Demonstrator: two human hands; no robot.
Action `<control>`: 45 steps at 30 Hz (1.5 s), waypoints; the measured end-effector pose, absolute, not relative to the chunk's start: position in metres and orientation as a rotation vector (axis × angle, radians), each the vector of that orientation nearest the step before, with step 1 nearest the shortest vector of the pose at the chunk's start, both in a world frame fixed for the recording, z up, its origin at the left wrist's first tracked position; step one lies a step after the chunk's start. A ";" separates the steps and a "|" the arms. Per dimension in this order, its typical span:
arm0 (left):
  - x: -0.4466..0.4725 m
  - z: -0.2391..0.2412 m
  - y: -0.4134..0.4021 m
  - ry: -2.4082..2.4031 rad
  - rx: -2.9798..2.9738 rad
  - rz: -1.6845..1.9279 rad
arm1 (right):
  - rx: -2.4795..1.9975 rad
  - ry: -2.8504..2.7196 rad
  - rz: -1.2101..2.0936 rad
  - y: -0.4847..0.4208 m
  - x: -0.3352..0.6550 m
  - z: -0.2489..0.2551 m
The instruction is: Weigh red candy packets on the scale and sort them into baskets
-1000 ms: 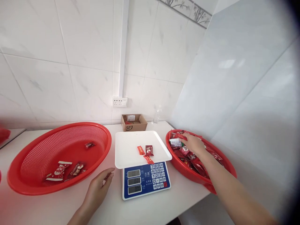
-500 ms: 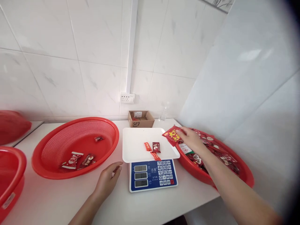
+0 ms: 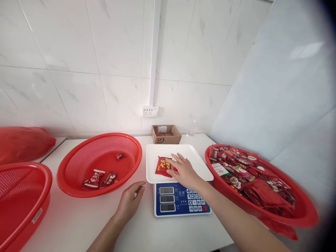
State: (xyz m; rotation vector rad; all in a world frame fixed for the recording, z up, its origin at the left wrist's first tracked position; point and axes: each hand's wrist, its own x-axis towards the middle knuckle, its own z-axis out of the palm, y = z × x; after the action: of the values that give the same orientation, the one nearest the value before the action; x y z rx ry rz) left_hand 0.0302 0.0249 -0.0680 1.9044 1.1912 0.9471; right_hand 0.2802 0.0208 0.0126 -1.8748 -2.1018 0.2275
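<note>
Fingers spread, my right hand (image 3: 184, 171) rests over the white weighing tray (image 3: 153, 150), its fingertips at the right edge of a red candy packet (image 3: 162, 167) with yellow lettering. The small wrapped sweets on the tray are hidden behind the packet and hand. Beneath the tray is the blue keypad panel of a digital scale (image 3: 181, 206), partly covered by my right forearm. My left hand (image 3: 130, 199) is beside the scale's left side, fingers loosely curled in with nothing visible in them.
A red basket (image 3: 61, 175) with a few wrapped sweets stands left. At right, another red basket (image 3: 306, 213) is heaped with packets. Further left are a third red basket (image 3: 43, 175) and a red bag (image 3: 23, 143). Behind the scale sit a cardboard box (image 3: 166, 139) and a clear plastic item (image 3: 192, 128).
My right hand has carried the red packet left from beside the right basket onto the tray, and its fingers have spread. My left hand stays beside the scale. The view has shifted left.
</note>
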 end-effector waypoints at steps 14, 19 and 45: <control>0.029 -0.066 0.029 1.209 1.943 0.998 | -1.933 -1.750 0.024 -0.020 0.383 0.029; 0.031 -0.062 0.025 1.195 1.971 0.981 | -2.401 -1.570 0.032 -0.056 0.460 0.026; 0.030 -0.070 0.029 1.229 1.914 0.960 | -2.419 -1.660 0.137 -0.077 0.477 0.018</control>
State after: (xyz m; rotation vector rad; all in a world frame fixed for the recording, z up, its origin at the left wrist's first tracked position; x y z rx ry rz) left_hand 0.0301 0.0288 -0.0703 1.9136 1.2290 0.9595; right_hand 0.4770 -0.0771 0.0181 -2.4193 -1.6598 0.1367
